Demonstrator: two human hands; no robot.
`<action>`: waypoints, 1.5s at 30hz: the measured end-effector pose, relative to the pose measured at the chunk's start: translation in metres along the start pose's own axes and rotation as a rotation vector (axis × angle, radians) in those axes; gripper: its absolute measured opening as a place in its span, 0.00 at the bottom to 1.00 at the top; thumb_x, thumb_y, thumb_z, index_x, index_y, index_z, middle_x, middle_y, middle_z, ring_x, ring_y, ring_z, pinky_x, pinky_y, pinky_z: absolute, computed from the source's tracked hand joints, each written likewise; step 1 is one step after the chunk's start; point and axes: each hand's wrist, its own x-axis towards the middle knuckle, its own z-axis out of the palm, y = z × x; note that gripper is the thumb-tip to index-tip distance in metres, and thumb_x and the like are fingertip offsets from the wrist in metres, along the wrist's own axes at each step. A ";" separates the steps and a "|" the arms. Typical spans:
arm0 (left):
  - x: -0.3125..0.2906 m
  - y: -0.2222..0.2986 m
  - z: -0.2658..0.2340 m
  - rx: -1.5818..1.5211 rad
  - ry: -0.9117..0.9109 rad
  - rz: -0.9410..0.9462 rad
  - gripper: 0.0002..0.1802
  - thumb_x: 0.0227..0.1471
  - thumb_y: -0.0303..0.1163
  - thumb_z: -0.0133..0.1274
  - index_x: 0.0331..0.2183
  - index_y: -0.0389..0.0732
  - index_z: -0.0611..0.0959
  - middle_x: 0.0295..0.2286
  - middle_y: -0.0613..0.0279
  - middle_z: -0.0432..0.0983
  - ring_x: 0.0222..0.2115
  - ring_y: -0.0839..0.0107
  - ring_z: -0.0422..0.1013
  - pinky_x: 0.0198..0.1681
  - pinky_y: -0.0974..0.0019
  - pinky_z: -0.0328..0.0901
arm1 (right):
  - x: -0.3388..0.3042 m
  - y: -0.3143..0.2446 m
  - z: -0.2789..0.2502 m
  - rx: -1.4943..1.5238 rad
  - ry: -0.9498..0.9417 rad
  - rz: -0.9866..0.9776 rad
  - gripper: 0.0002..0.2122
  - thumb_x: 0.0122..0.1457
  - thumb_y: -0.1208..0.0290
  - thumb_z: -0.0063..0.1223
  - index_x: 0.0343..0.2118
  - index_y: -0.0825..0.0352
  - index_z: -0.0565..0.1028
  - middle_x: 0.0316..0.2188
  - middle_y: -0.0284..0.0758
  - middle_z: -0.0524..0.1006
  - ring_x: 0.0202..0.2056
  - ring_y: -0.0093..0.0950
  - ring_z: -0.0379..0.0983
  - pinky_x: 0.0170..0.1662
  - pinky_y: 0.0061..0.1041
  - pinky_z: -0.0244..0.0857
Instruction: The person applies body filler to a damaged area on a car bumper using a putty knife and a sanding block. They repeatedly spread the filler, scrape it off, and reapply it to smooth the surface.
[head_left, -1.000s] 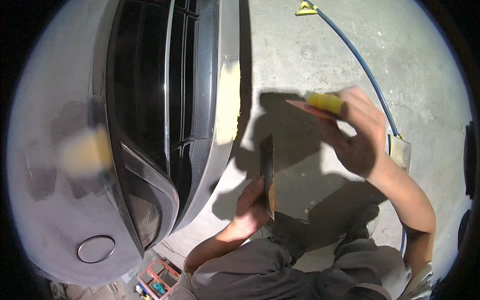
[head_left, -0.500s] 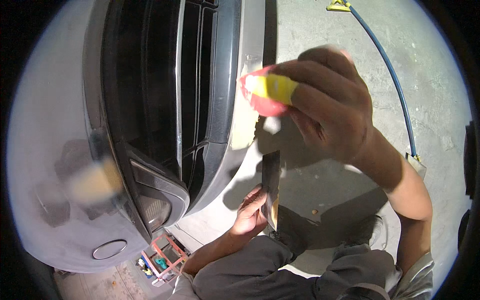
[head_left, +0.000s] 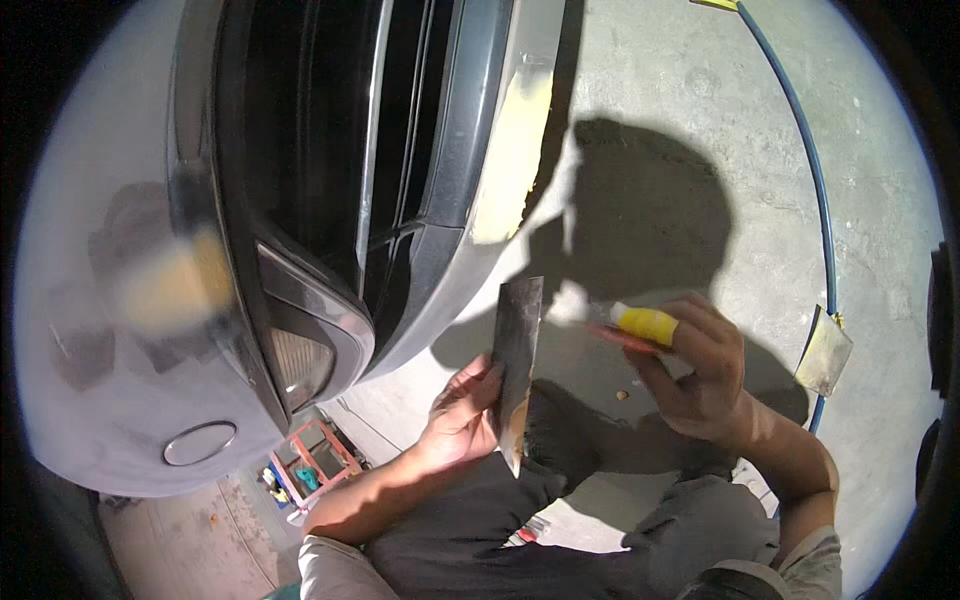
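Since the frame half a second ago, the right hand [head_left: 702,378] has drawn back from the bumper and down toward the dark flat plate [head_left: 516,345]; the whole scene sits a little differently in view too, as if the head has turned. Thumb and fingers of the right hand pinch a red spreader [head_left: 628,340], seen nearly edge-on just beside the plate and apart from it; a yellow wrapping [head_left: 648,324] seems to go round one finger. Left-hand fingers grip the plate by its left edge, the left hand [head_left: 460,412] holding it upright over the lap; tan paste [head_left: 519,422] clings to the plate's lower part.

As for progress, a pale yellow filler patch [head_left: 514,165] already covers a long strip of the bumper edge; its outer border looks ragged and its top fades thin, so I judge it laid on but not yet levelled; a blurred yellowish patch [head_left: 175,285] also shows on the grey body panel [head_left: 95,370], among darker grey areas; how finished that one is I cannot tell; some paste remains unused on the plate.
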 end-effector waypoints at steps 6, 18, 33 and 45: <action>-0.032 -0.006 -0.013 0.083 0.198 -0.180 0.16 0.67 0.28 0.52 0.55 0.42 0.79 0.46 0.63 0.81 0.47 0.71 0.77 0.53 0.63 0.72 | 0.030 0.004 0.012 0.154 0.033 -0.206 0.09 0.46 0.81 0.63 0.31 0.73 0.76 0.49 0.50 0.77 0.31 0.30 0.78 0.29 0.30 0.72; -0.054 -0.039 -0.071 0.171 0.285 -0.259 0.13 0.68 0.31 0.50 0.52 0.40 0.78 0.45 0.64 0.80 0.48 0.72 0.76 0.53 0.61 0.69 | 0.064 -0.021 0.072 -0.004 -0.191 -0.119 0.11 0.46 0.73 0.61 0.17 0.71 0.69 0.66 0.65 0.61 0.27 0.33 0.84 0.29 0.30 0.78; -0.048 -0.054 -0.077 0.421 0.205 -0.191 0.18 0.69 0.34 0.49 0.56 0.37 0.77 0.50 0.64 0.77 0.49 0.72 0.75 0.54 0.62 0.70 | 0.051 -0.025 0.069 -0.029 -0.273 -0.221 0.09 0.49 0.74 0.61 0.22 0.71 0.71 0.62 0.68 0.64 0.26 0.31 0.83 0.24 0.27 0.75; 0.030 -0.038 -0.014 -0.032 -0.011 -0.151 0.17 0.70 0.30 0.46 0.57 0.37 0.73 0.46 0.58 0.78 0.45 0.69 0.75 0.50 0.65 0.71 | -0.037 -0.008 -0.010 0.111 0.315 0.074 0.13 0.58 0.82 0.60 0.46 0.78 0.79 0.35 0.47 0.83 0.36 0.36 0.84 0.40 0.28 0.77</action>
